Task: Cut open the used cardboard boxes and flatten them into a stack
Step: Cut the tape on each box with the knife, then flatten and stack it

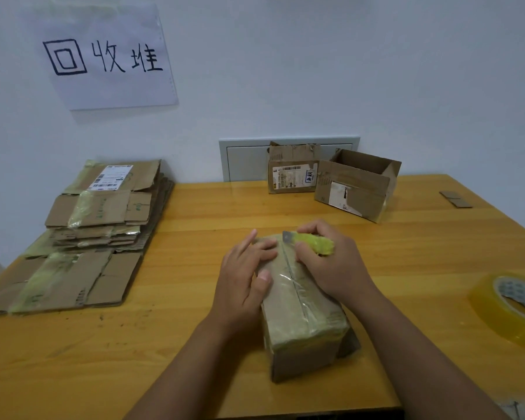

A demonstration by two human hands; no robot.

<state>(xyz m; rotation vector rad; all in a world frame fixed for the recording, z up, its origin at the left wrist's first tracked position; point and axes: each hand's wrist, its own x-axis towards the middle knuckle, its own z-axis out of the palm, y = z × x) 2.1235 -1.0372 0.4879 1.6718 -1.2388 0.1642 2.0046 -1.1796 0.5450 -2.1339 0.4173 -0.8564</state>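
Forearms came in from 6 o'clock, bare, meeting over a taped cardboard box [303, 322] at bench [194, 344] centre, near the front edge. Box was closed, long axis running 6 to 12, w/ clear-yellowish tape along the top seam and wrapped round the near end.

Left hand [243, 277] lay flat on the box top, 9 o'clock side of the seam; fingers straight, slightly spread, thumb pressed on the tape. Right hand [331, 262] sat on the 3 o'clock side, fingers curled round a yellow-green utility knife [312, 242], thumb and forefinger pinching it nr the blade. Blade pointed toward 9, tip at the seam's far end; can't tell if it had cut in.

At 3 o'clock, by the bench's right edge, a roll of clear packing tape [509, 310] lay flat, partly out of view. At 9–10 o'clock sat a stack of flattened boxes [97, 231], largest sheet at bottom, smaller ones on top, uppermost w/ a white shipping label.

At 1 o'clock, toward the back, an open box [355, 189] stood w/ torn label facing fwd; just beside it at 12, touching or nearly, a smaller box [291, 174] w/ ragged flaps up. Small cardboard scrap [455, 199] lay at 2 o'clock, well apart.

On the wall [315, 71] behind: grey panel [243, 159] at 12, handwritten paper sign [106, 56] at 10–11.
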